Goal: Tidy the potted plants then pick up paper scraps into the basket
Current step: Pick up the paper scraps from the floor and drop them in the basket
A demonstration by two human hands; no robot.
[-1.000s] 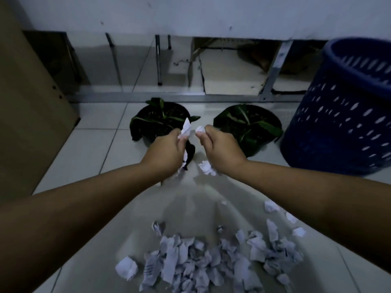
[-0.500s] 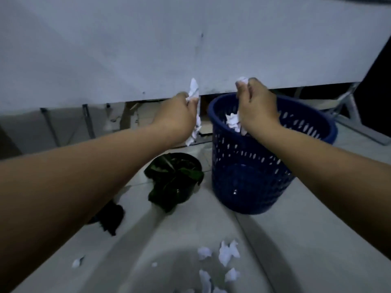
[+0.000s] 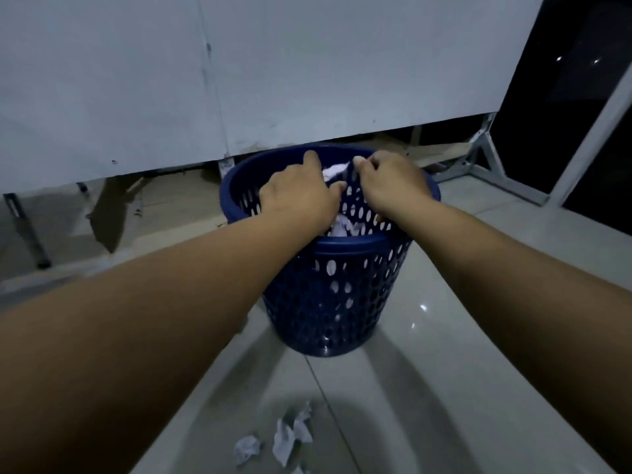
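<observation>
The blue perforated basket [image 3: 328,302] stands on the tiled floor against the wall. Both of my hands are over its mouth. My left hand [image 3: 297,196] is curled around white paper scraps [image 3: 333,171] that show between its thumb and fingers. My right hand [image 3: 393,186] is curled just to the right, fingertips pinched at the edge of that same white paper. More white paper [image 3: 342,229] shows inside the basket below my hands. A few loose scraps [image 3: 284,439] lie on the floor near me. The potted plants are out of view.
A large pale board [image 3: 239,80] leans along the wall behind the basket, with a gap beneath it. A metal frame [image 3: 485,165] stands at the right, next to a dark opening. A dark leg [image 3: 27,230] stands at the left.
My view has swung right from the plants and scrap pile to the basket. Both hands, raised beside the rim half a second ago, have come down over the basket's mouth.
</observation>
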